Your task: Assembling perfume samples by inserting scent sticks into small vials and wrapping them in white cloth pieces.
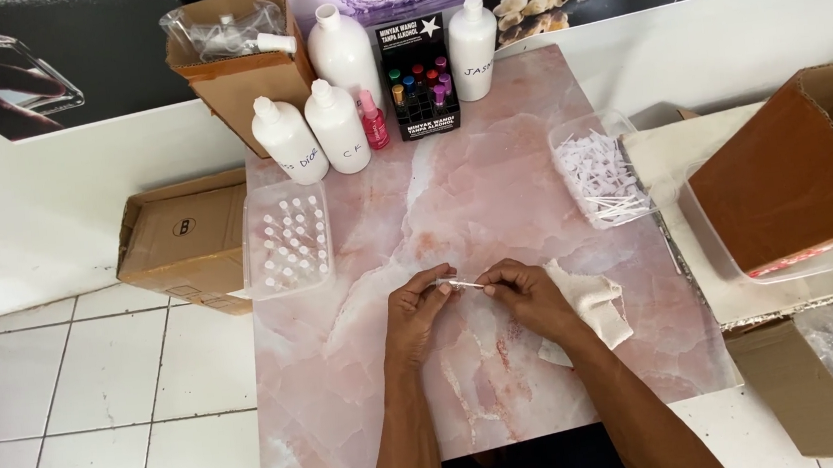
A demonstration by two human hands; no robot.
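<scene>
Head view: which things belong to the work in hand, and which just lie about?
In use: left hand and right hand holding a small clear vial; white cloth; tray of vials; tray of white sticks.
Lying about: white bottles; brown box; marker rack.

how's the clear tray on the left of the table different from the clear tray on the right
The left tray holds small vials standing upright in neat rows; the right tray holds a loose heap of thin white sticks. The left tray overhangs the table's left edge beside a cardboard box; the right tray sits near the right edge. Both are clear plastic and rectangular.
</scene>
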